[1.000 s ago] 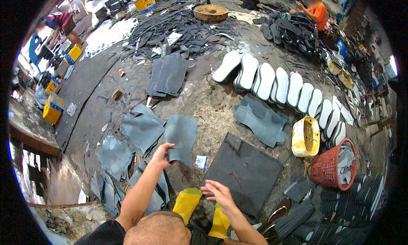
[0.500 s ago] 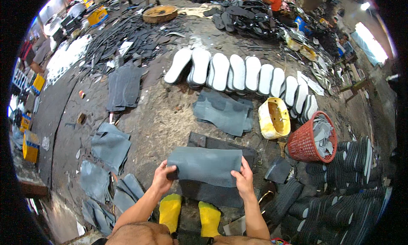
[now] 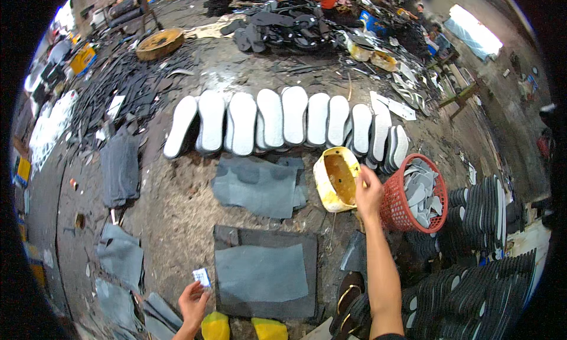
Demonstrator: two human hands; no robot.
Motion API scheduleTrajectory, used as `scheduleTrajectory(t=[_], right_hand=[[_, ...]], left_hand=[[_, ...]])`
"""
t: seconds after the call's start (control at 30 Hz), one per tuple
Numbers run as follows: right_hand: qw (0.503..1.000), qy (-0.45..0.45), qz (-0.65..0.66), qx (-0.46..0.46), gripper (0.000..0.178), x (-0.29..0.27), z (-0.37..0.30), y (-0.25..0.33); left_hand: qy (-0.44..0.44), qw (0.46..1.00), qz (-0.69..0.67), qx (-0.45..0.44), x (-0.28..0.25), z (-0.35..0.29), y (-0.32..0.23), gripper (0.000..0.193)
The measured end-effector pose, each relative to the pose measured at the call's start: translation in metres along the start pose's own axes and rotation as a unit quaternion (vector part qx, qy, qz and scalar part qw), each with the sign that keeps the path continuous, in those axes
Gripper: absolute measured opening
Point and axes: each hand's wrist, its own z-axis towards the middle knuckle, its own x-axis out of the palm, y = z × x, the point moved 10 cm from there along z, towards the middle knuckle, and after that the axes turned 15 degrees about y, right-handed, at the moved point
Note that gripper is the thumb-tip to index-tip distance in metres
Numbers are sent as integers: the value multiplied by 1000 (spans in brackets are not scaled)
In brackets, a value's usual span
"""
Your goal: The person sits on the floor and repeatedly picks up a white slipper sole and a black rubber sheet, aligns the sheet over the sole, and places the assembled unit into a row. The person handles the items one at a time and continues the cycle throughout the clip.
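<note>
Grey rubber sheet [image 3: 261, 273] lies flat on dark mat [image 3: 312, 257], lower ctr of frame. L hand [image 3: 194, 303], lower ctr-left, fingers loosely curled nr blue-white packet [image 3: 201, 275]; contact unclear. R hand [image 3: 368, 193] at rim of yellow tub [image 3: 323, 189], ctr-right, fingers narrow; can't tell if holding anything. Done: 1 sheet laid out, looks uncut. Prob. left: other grey sheets [image 3: 121, 254], lower left, off mat.

The floor [image 3: 168, 222], seemingly concrete, carries a dark mat [image 3: 274, 236], yellow tub [image 3: 322, 186] and red basket [image 3: 398, 205].

Right hand [image 3: 370, 192] at the yellow tub [image 3: 322, 188], left hand [image 3: 193, 306] by a little packet [image 3: 201, 275] (touching? can't tell), grey sheet [image 3: 263, 275] on a dark mat [image 3: 277, 236].
</note>
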Motion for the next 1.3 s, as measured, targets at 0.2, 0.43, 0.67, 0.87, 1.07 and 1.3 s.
scheduleTrajectory(t=[0.2, 0.43, 0.67, 0.87, 1.07, 1.3], right_hand=[[958, -95, -199, 183, 54, -30, 126, -142], [866, -137, -126, 464, 99, -65, 118, -276], [808, -148, -200, 534, 82, -76, 106, -265], [822, -211, -109, 517, 76, -90, 111, -237], [770, -398, 131, 480, 90, -76, 110, -207], [662, 48, 746, 59, 30, 112, 91, 6]], left_hand=[[80, 993, 68, -57, -33, -31, 9, 43], [-31, 998, 18, -44, -57, -89, 5, 46], [59, 987, -22, -147, -36, -90, 9, 50], [77, 987, -53, -132, -25, -87, -4, 54], [97, 986, -29, -135, -21, -83, -8, 54], [100, 990, -78, -63, -6, -23, -69, 49]])
